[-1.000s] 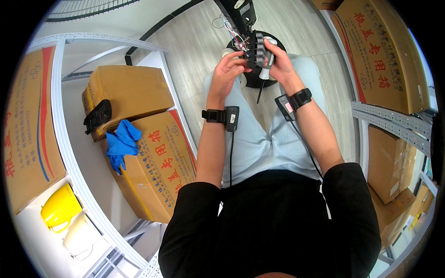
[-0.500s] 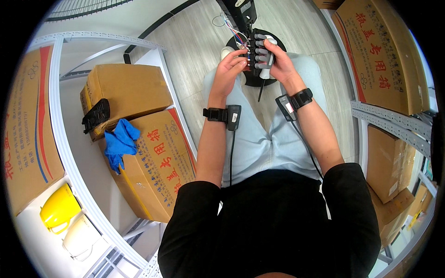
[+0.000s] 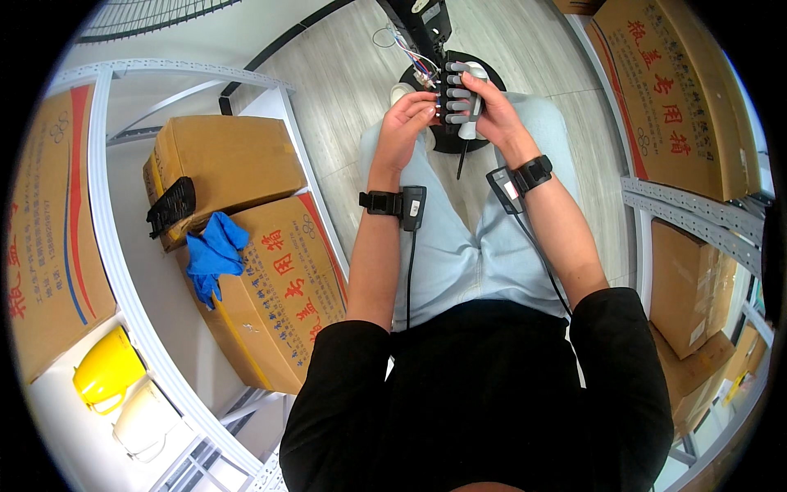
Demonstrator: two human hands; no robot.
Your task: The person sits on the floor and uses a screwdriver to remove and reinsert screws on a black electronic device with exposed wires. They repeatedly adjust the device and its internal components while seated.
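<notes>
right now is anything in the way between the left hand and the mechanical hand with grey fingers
Nothing visible: the left hand has its fingertips at the left edge of the mechanical hand, though contact is unclear. Thin wires run above those fingertips in the view, not between.

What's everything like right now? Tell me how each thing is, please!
Screwdriver, held in the right hand, tip pointing toward the person
Left hand, fingers bent, beside the robot hand
Robot hand, fingers spread in a row
Wires, exposed
Wrist straps, fastened
Cloth, crumpled on a box
Yellow mug, on a shelf; can't tell if full
</notes>
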